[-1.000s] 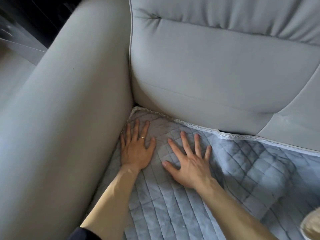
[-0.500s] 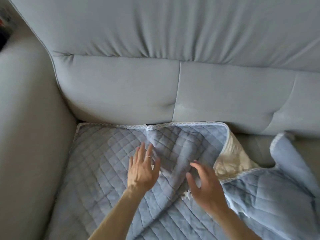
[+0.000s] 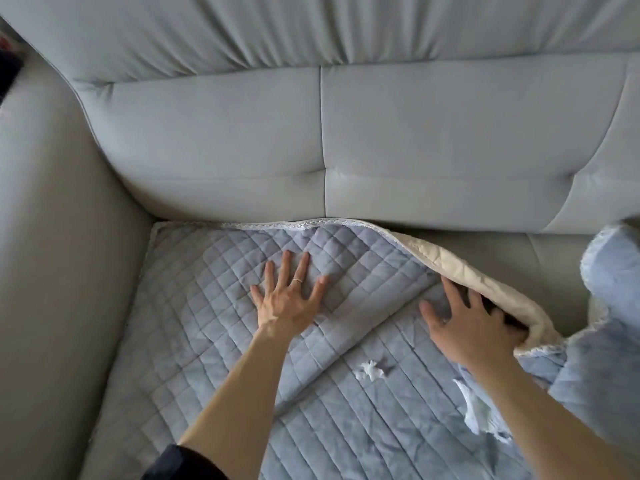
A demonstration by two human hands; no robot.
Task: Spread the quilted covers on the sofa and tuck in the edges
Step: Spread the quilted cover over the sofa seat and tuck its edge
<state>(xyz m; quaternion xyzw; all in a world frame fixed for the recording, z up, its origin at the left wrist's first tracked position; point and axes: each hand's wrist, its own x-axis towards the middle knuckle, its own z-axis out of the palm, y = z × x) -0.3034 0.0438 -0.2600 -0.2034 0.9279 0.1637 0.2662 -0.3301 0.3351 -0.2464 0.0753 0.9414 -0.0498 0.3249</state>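
Observation:
A blue quilted cover (image 3: 194,306) lies on the left seat of the grey sofa (image 3: 242,150). Its lace-trimmed back edge (image 3: 277,225) meets the crease under the backrest. My left hand (image 3: 287,303) presses flat on the cover, fingers spread, with a ring on one finger. My right hand (image 3: 467,330) rests open on the cover, and its fingertips are hidden under a folded-back flap (image 3: 460,268) that shows a cream underside. A diagonal crease runs between my hands.
The sofa armrest (image 3: 52,271) borders the cover on the left. Bare seat cushion (image 3: 519,251) shows behind the flap. More blue cover is bunched up at the right edge (image 3: 613,271). White fabric ties (image 3: 370,370) lie on the cover near my right forearm.
My view has swung right from the armrest corner. Both hands have moved right along the cover. The right hand has slid under the folded-back flap, and the left now presses flat.

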